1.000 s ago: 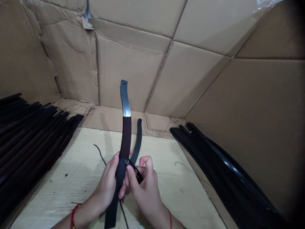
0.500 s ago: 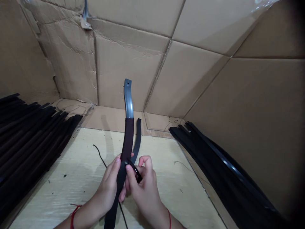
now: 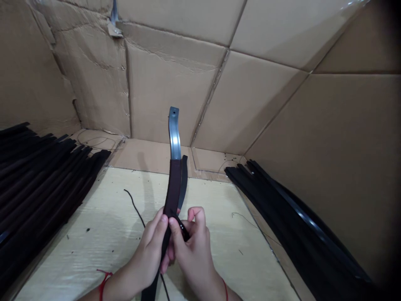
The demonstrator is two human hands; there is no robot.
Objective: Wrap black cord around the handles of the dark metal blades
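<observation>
My left hand (image 3: 151, 249) is closed round a long curved strip (image 3: 173, 186) that stands upright. The strip wears a dark brown fabric sleeve, and its bare grey metal end (image 3: 174, 131) with a hole sticks out on top. My right hand (image 3: 191, 246) pinches a small black tool (image 3: 179, 225) against the strip, thumb pressed to its edge. A thin black strip (image 3: 183, 175) shows just behind the sleeved one.
A stack of dark sleeved strips (image 3: 40, 184) lies on the left. A pile of glossy black strips (image 3: 300, 225) lies on the right. A loose black thread (image 3: 134, 205) rests on the pale wooden board (image 3: 94, 246). Cardboard walls (image 3: 257, 96) enclose the space.
The strip's top has swung slightly to the right and now hides more of the thin black strip. Both hands shifted a little right, still gripping.
</observation>
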